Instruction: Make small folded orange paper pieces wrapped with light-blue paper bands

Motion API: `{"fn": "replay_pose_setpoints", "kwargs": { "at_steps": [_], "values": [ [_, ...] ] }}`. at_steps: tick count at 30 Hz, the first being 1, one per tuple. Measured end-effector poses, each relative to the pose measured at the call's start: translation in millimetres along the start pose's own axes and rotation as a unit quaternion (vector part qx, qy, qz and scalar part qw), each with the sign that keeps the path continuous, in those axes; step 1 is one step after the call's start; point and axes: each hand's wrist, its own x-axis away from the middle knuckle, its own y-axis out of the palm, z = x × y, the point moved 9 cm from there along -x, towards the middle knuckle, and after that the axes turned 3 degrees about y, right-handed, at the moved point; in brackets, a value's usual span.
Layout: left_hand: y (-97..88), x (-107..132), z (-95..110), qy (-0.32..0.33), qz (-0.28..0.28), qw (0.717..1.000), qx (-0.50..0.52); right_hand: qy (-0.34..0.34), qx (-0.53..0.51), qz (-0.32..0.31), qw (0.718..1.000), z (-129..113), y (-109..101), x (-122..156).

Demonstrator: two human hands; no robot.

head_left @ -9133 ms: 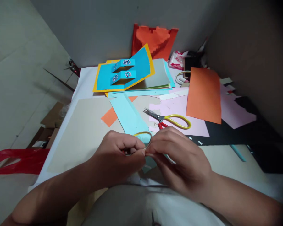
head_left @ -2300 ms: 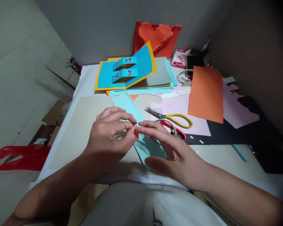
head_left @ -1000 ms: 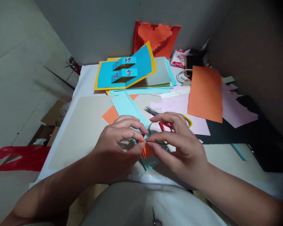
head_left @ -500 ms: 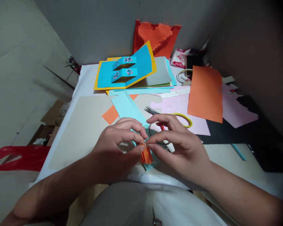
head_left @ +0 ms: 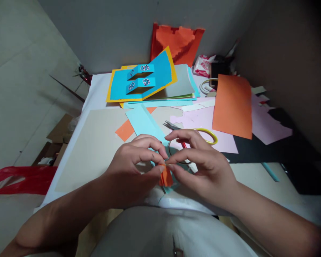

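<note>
A small folded orange paper piece (head_left: 166, 176) hangs between my two hands near the table's front edge. My left hand (head_left: 133, 167) pinches its top with thumb and fingertips. From the other side my right hand (head_left: 203, 166) pinches the same piece, its other fingers curled. Under the hands lies a light blue paper strip (head_left: 143, 121). Scissors with yellow handles (head_left: 203, 132) lie just beyond my right hand, partly hidden by it, with a red-handled pair beneath.
A blue and yellow pop-up card (head_left: 141, 80) sits on a stack of sheets at the back. An orange sheet (head_left: 232, 105), pink paper (head_left: 267, 126) and black paper (head_left: 270, 151) lie at the right. A grey card sheet (head_left: 96, 142) covers the left.
The scissors that were in my hands nine seconds ago now lie on the table. Both hands picked up the orange piece and brought it nearer; it barely moved in the last half second.
</note>
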Motion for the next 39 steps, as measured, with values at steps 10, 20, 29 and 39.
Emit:
{"fn": "replay_pose_setpoints", "kwargs": {
  "at_steps": [10, 20, 29, 39],
  "values": [
    [-1.5, 0.6, -0.9, -0.011, 0.001, 1.000, 0.015, 0.021, -0.030, -0.021, 0.999, 8.0, 2.4, -0.8],
    [-1.4, -0.6, 1.1, 0.007, 0.002, 1.000, 0.019, -0.006, -0.013, -0.007, 1.000, 2.6, 0.5, -0.3],
    [-1.5, -0.1, 0.7, 0.013, 0.005, 0.999, 0.031, -0.005, -0.017, 0.002, 1.000, 2.0, 0.0, 0.5],
    [-2.7, -0.3, -0.9, -0.004, 0.018, 1.000, 0.013, 0.017, -0.020, 0.019, 0.999, 6.4, -1.4, 0.9]
  ]
}}
